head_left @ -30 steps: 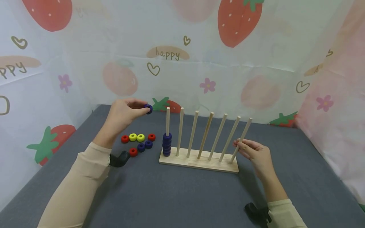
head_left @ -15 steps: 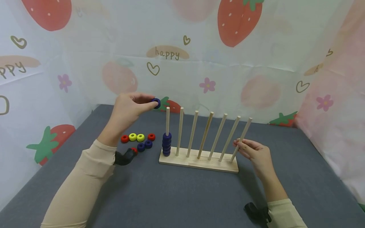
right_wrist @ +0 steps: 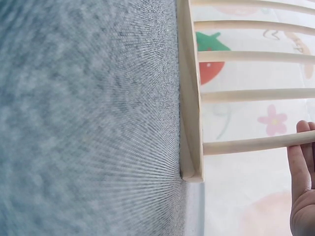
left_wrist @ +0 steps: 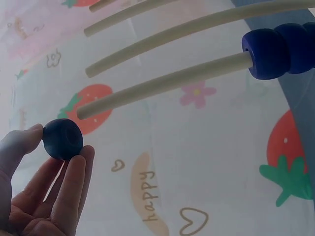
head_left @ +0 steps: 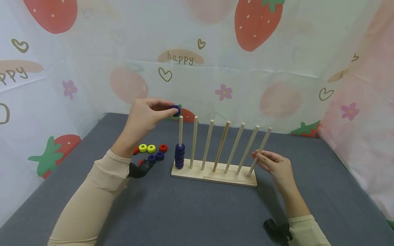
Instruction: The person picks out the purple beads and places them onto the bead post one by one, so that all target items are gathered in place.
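My left hand (head_left: 143,114) pinches a dark blue ring bead (head_left: 176,110) between thumb and fingertips, just above the top of the leftmost peg (head_left: 181,131). In the left wrist view the held bead (left_wrist: 61,139) is apart from the peg's end, its hole partly visible. Several blue beads (head_left: 180,156) are stacked low on that peg. The wooden base (head_left: 212,176) bears a row of several upright pegs; the others carry no beads. My right hand (head_left: 278,169) grips the rightmost peg (head_left: 264,141) with thumb and fingers, partway up.
Left of the base, loose beads lie on the grey cloth: yellow beads (head_left: 151,149), blue beads (head_left: 159,156) and a red bead (head_left: 163,148). My left wrist and its black camera (head_left: 140,169) partly cover other red ones. A strawberry-print curtain (head_left: 191,82) stands behind.
My left hand has moved right and slightly up with the blue bead, from left of the leftmost peg to its top. My right hand stays on its peg.
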`<state>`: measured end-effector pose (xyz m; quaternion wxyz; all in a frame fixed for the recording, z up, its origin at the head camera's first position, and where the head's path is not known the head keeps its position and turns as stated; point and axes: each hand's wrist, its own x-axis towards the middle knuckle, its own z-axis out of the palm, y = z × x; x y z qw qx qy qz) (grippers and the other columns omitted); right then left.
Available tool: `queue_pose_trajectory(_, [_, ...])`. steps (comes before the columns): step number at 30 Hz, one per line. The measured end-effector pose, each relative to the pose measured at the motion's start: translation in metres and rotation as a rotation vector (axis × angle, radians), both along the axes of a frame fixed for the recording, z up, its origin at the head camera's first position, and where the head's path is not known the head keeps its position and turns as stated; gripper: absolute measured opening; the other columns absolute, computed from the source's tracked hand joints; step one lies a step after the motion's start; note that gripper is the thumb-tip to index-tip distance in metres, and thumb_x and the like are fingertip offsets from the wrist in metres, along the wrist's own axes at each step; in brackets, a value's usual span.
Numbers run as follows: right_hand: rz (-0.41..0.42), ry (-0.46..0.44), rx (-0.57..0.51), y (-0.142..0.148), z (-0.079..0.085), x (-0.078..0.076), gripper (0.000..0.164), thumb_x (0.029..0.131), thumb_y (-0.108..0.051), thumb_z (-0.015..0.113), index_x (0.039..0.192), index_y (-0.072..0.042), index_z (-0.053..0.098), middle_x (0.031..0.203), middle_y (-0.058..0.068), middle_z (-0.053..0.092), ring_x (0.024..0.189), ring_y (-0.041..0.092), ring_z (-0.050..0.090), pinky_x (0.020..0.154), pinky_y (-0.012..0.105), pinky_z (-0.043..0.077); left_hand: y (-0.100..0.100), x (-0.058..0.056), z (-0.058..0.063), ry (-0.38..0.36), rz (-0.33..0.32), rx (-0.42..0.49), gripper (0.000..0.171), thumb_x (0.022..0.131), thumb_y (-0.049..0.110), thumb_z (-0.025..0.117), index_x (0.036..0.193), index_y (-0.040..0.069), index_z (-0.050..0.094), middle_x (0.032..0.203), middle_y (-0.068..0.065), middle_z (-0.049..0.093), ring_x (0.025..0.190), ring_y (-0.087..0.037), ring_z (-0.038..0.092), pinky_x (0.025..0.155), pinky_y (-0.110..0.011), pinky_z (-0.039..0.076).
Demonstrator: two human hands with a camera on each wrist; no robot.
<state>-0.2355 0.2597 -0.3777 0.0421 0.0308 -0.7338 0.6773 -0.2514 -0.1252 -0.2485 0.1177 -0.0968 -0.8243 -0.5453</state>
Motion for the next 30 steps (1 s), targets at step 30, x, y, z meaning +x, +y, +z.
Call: queue_pose_trajectory(30, [-0.014,-0.014,-0.023,-0.0009,0.0002,0.0006,0.039,0.092,-0.023,0.071,0.120,0.004,0.068,0.096,-0.014,0.076,0.097,0.001,0.072,0.085,0.019,0.055,0.0096,-0.0036,-0.0063,-0.035,-0.045,-0.041,0.028,0.085,0.028,0.080,0.107,0.011,0.077,0.112,-0.007,0.075,0.107,-0.017,0.066,0.091,-0.037,0.051])
